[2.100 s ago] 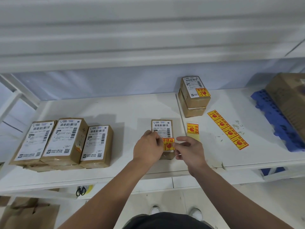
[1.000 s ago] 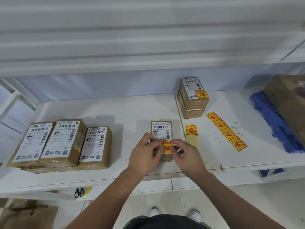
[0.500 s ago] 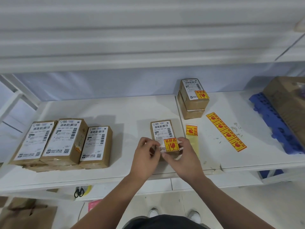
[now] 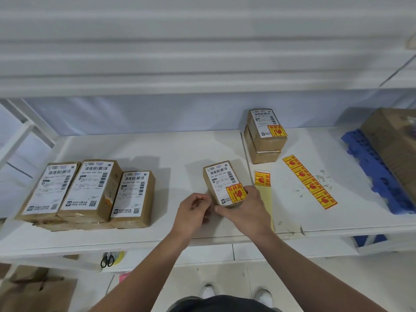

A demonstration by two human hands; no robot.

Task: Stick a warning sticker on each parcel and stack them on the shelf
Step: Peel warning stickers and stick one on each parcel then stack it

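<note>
A small brown parcel (image 4: 217, 176) lies at the middle of the white shelf (image 4: 171, 152), turned slightly. A yellow and red warning sticker (image 4: 236, 194) sits on the near right corner of its label. My right hand (image 4: 247, 210) grips the parcel's near end, thumb on the sticker. My left hand (image 4: 193, 210) hovers just left of the parcel, fingers loosely curled, holding nothing. Two stickered parcels are stacked (image 4: 265, 138) at the back. Three parcels without stickers (image 4: 90, 190) lie at the left. A sticker strip (image 4: 309, 182) and a backing strip with one sticker (image 4: 262, 180) lie at the right.
A blue plastic pallet (image 4: 378, 174) with a large cardboard box (image 4: 396, 140) on it fills the shelf's right end. An upper shelf board (image 4: 202, 64) hangs overhead. Below the shelf are scissors (image 4: 107, 260) and a brown paper bag (image 4: 33, 289).
The sticker went from held between both hands to flat on the parcel. The parcel has turned slightly. My left hand has come off it; my right hand now grips its near end.
</note>
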